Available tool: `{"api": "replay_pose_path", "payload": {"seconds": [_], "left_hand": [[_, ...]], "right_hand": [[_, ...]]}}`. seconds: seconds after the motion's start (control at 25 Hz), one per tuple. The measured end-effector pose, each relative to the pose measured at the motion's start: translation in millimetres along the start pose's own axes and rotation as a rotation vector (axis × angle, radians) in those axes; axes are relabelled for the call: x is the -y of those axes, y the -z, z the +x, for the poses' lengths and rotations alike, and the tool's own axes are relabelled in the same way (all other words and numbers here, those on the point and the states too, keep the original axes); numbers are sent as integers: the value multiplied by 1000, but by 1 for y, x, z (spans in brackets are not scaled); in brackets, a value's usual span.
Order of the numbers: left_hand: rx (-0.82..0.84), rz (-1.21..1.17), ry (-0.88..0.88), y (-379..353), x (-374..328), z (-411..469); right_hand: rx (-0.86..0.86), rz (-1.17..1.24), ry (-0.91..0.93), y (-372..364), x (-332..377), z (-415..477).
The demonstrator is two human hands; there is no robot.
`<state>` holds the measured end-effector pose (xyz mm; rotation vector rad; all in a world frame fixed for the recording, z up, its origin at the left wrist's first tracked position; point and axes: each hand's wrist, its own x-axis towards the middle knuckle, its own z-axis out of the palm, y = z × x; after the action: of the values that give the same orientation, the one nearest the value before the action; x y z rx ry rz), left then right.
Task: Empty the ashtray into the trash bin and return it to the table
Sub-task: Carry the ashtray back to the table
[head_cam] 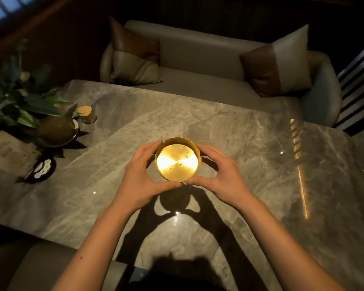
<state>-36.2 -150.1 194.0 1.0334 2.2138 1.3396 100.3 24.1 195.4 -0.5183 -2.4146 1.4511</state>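
A round brass ashtray [178,159] with a shiny, glaring bottom is held above the marble table [250,156], its shadow falling on the tabletop below. My left hand [141,175] grips its left side, thumb under the near rim. My right hand [221,173] grips its right side the same way. A few small specks lie in the ashtray's bottom. No trash bin is in view.
At the table's left stand a potted plant [51,127], a small jar of toothpicks [86,114], a dark dish [41,169] and a flat card [6,152]. A beige sofa [198,59] with two cushions sits beyond the far edge. A seat lies at lower left.
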Motion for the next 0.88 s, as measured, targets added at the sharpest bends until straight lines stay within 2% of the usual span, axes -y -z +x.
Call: {"api": "replay_pose_path", "payload": {"seconds": [0.2,0.44,0.64,0.88], "left_hand": [[-22,19,39,27,14,-9],[23,-5,-5,77,41,-8],[34,15,7,140,90,-20],[-28,36,78,211,173,-49]], "right_hand": [[39,-10,-25,-29,15,8],[-19,-35,-27,-77,44,20],[16,-29,-16,-151,67,40],[105,-24,-18,-260,82,69]]}}
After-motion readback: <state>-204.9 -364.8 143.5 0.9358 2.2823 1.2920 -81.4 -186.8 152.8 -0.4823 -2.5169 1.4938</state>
